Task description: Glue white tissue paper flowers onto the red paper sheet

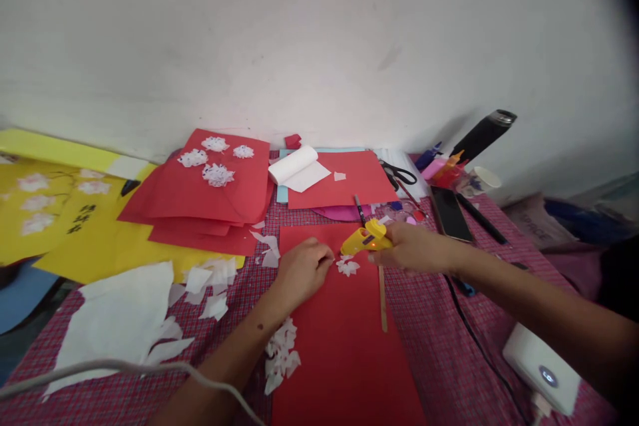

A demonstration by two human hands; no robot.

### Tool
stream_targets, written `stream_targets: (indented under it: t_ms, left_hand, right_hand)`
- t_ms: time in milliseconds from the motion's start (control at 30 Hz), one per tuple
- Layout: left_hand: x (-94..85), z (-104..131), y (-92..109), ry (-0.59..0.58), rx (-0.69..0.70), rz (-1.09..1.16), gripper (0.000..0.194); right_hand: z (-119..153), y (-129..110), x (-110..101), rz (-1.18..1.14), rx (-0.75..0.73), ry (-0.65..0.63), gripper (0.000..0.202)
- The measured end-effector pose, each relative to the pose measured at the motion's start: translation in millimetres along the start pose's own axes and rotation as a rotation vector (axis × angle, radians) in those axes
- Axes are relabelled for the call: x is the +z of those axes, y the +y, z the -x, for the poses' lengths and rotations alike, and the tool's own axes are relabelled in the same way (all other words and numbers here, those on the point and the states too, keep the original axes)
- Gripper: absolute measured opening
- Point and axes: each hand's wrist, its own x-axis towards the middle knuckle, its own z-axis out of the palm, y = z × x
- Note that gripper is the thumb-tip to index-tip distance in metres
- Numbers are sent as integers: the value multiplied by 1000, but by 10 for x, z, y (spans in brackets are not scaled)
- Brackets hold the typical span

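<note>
My right hand (pixel 402 246) is wrapped round a yellow glue gun (pixel 363 238) whose nozzle points left and down. Just below that nozzle, a small white paper flower (pixel 348 266) lies on a long red sheet (pixel 344 359). Left of the flower, my left hand (pixel 305 269) is closed with thumb and fingertips together; whatever is in the pinch is too small to make out. White paper petals (pixel 282 353) are heaped at the sheet's left edge, below my left wrist. A wooden stick (pixel 383 299) rests along the sheet's right edge.
Red sheets with white paper flowers (pixel 218 175) lie at the back left, beside yellow paper (pixel 90 246). A white roll (pixel 293 165), black scissors (pixel 402 173), phone (pixel 450 213) and tilted black flask (pixel 483 136) stand or lie behind. A cable (pixel 124 366) crosses the front left; a power bank (pixel 542 367) lies right.
</note>
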Motion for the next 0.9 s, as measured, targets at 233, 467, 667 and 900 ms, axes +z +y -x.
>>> stream_targets:
  t_ms: [233,467,667,900]
  left_hand:
    - [-19,10,-4,-3,-18,16,17]
    - [-48,39,-8,-33,23,72,17]
    - [-55,47,1,-40,26,84,17]
    - [-69,3,-29,25,6,166,16]
  right_hand:
    - [-40,-43,5,129,-62,7,29]
    - [2,-59,-15,173,-39,80,27]
    - [8,-55,-6,168,-28,69,28]
    - [10,-59,-14,170,-65,73,22]
